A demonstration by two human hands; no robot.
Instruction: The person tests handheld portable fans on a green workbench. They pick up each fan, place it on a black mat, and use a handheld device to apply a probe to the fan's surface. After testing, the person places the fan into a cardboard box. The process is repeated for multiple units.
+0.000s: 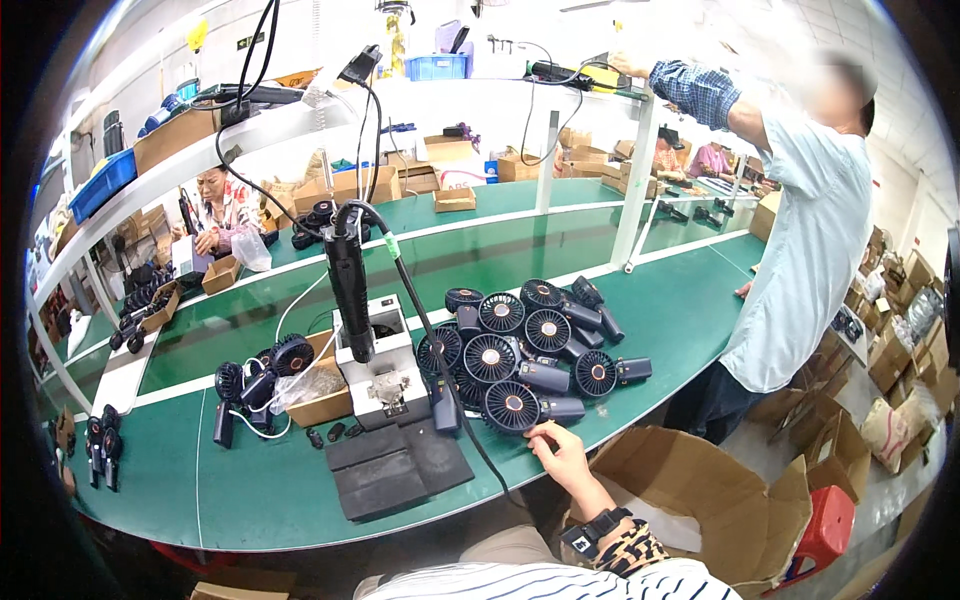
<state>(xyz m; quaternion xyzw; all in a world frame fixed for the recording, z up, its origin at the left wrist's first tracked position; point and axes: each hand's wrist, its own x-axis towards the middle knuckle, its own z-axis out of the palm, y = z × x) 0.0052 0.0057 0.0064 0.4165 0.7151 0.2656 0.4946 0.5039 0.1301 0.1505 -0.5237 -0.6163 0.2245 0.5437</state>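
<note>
My right hand (pixel 560 457) reaches onto the green table (pixel 250 480) near its front edge. Its fingertips touch the nearest black hand-held fan (pixel 512 407), and the fingers are loosely spread with nothing gripped. That fan lies at the front of a pile of several black hand-held fans (pixel 530 345). A watch and a patterned cuff show on my wrist. My left hand is not in view.
A hanging electric screwdriver (pixel 350 285) sits over a white fixture (pixel 385 375), with black mats (pixel 395 465) in front. A small cardboard box (pixel 322 400) and more fans (pixel 255 385) lie left. A person (pixel 810 230) stands right, another (pixel 220 205) sits across the green conveyor (pixel 480 250). An open carton (pixel 700 490) and red stool (pixel 825 525) are below.
</note>
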